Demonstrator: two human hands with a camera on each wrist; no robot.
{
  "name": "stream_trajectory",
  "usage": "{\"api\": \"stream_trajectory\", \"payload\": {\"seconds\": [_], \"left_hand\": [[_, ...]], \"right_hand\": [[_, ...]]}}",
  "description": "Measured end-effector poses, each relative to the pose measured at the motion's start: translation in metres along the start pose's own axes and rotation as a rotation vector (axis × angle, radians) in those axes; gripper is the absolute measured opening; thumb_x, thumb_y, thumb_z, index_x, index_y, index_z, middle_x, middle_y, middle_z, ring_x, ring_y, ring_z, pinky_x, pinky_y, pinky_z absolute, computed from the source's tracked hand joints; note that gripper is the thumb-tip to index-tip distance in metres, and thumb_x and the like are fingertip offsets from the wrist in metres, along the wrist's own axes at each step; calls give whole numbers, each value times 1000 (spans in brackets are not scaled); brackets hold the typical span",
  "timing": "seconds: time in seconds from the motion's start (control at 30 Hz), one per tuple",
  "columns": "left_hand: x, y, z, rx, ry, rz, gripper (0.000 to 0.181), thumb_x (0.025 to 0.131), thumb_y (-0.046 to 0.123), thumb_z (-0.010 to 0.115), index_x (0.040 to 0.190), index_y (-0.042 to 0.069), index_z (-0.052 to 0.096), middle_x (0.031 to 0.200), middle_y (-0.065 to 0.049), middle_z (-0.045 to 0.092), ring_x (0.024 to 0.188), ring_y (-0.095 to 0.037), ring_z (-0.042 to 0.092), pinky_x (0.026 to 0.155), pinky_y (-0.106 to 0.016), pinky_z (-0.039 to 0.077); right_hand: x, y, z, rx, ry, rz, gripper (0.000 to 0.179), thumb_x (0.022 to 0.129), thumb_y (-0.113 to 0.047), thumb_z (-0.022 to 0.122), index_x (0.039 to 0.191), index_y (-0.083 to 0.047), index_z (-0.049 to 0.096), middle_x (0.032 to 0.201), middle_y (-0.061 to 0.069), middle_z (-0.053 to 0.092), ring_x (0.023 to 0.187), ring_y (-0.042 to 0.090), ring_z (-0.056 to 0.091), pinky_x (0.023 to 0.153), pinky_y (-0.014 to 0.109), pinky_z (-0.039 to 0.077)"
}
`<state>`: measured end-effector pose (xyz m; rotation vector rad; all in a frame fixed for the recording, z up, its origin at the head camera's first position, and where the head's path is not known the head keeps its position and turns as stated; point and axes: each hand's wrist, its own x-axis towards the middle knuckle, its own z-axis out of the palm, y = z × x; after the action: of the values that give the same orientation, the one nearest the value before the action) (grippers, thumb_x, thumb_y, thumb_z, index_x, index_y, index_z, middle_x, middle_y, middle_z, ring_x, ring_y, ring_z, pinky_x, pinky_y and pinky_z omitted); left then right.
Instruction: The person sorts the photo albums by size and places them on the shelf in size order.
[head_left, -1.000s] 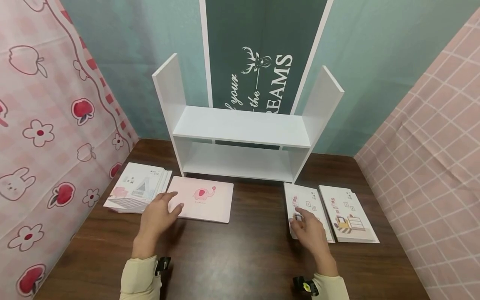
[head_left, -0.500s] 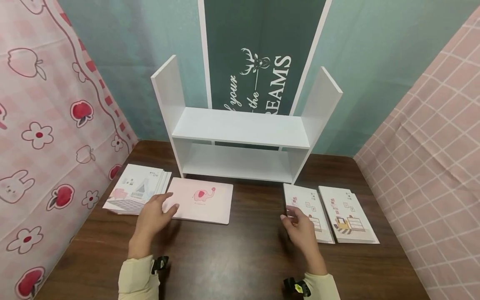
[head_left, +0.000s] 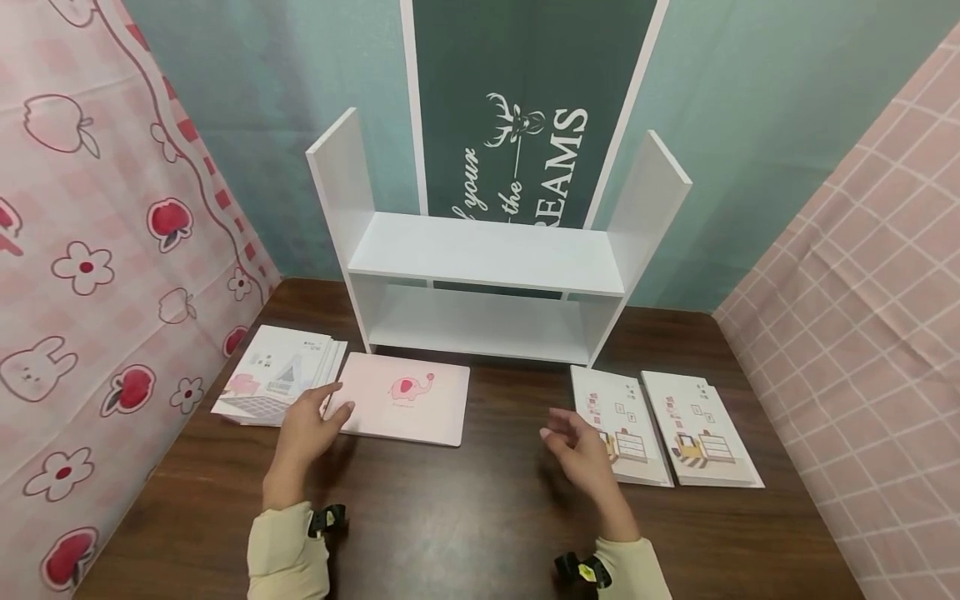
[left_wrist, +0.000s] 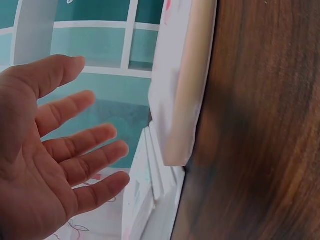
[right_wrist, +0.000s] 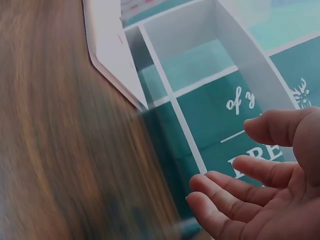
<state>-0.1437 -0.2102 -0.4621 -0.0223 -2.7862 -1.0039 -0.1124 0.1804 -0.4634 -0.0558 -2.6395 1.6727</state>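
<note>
My left hand (head_left: 309, 427) hovers at the left edge of a pink notebook (head_left: 427, 402) with an elephant on its cover, which lies flat. In the left wrist view, the left fingers (left_wrist: 85, 165) are spread and hold nothing, with the side of the notebook (left_wrist: 192, 85) beyond them. My right hand (head_left: 581, 454) is over the table, just left of a white book (head_left: 626, 425) with a drawn cover. Its fingers (right_wrist: 225, 200) look relaxed and hold nothing in the right wrist view.
A white two-tier shelf (head_left: 487, 258) stands at the back of the brown table (head_left: 450, 533). Stacked white books (head_left: 273, 375) lie at the far left, partly behind my left hand. A second stack of books (head_left: 701, 433) lies on the right. Patterned cloths hang at both sides.
My right hand has moved left, off the white book's cover and over the bare table. The left hand has shifted slightly left. Books and notebook lie as before.
</note>
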Motion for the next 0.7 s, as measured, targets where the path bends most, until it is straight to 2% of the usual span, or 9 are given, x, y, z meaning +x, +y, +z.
{"api": "stream_trajectory", "payload": {"seconds": [0.13, 0.33, 0.57, 0.7], "left_hand": [[0, -4, 1, -37, 25, 0, 40, 85, 15, 64, 118, -7, 58, 114, -33, 54, 102, -45, 53, 84, -56, 41], [3, -11, 1, -77, 51, -31, 38, 86, 16, 62, 116, -7, 59, 113, -32, 55, 99, -46, 54, 81, -55, 42], [5, -15, -1, -111, 7, -137, 38, 90, 17, 57, 120, -7, 56, 119, -31, 53, 106, -46, 51, 86, -55, 40], [6, -15, 0, -141, -17, -181, 38, 91, 18, 57, 120, -7, 56, 120, -32, 52, 107, -46, 50, 88, -54, 40]], "right_hand": [[4, 2, 9, 104, -34, 40, 36, 88, -7, 62, 122, 4, 54, 113, 25, 59, 93, 28, 62, 71, 34, 52], [8, 3, 25, 279, -101, 82, 39, 89, -4, 59, 124, 9, 49, 116, 30, 55, 97, 32, 60, 73, 43, 52], [13, 6, 40, 391, -207, 140, 42, 91, -6, 57, 127, 11, 44, 116, 32, 54, 99, 34, 59, 74, 45, 52], [17, 8, 49, 447, -238, 168, 44, 90, -8, 57, 128, 12, 42, 114, 32, 55, 98, 35, 59, 74, 45, 52]]}}
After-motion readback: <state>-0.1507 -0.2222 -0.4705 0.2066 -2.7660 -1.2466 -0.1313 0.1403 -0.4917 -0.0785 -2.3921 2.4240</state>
